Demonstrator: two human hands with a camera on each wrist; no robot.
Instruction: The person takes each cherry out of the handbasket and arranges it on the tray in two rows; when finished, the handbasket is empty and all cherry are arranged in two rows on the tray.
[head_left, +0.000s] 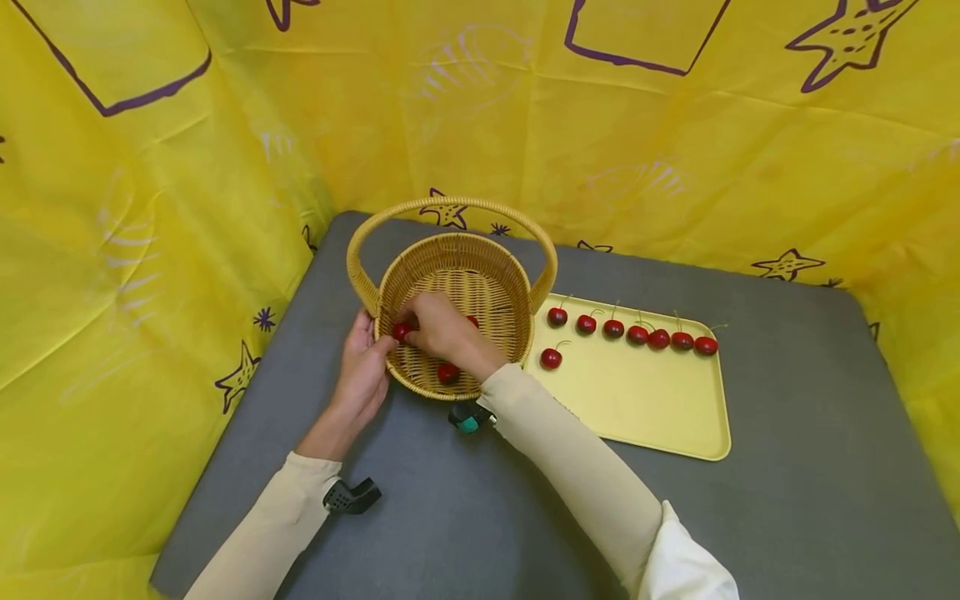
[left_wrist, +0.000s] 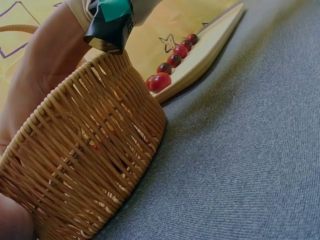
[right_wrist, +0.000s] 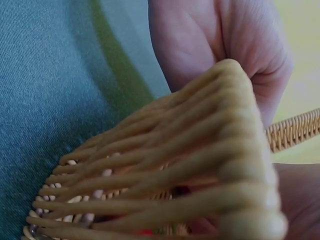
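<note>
A round wicker basket [head_left: 517,287] with a tall arched handle stands on the grey table. At its left side my left hand [head_left: 362,375] grips the rim, thumb over the edge and fingers against the outer wall. My right hand [head_left: 442,325] reaches inside and pinches a red cherry [head_left: 402,332] near the left wall, close to the left thumb. Another cherry [head_left: 448,372] lies on the basket floor, and one more [head_left: 472,321] shows partly behind the right hand. In the right wrist view the basket wall [right_wrist: 200,145] hides most of the right hand's fingers.
Right of the basket lies a pale yellow tray [head_left: 645,400]. Several stemmed cherries form a row along its far edge, and a single cherry [head_left: 551,359] sits nearer its left side. A yellow patterned cloth [head_left: 480,125] hangs behind the table [head_left: 810,433] and along its sides.
</note>
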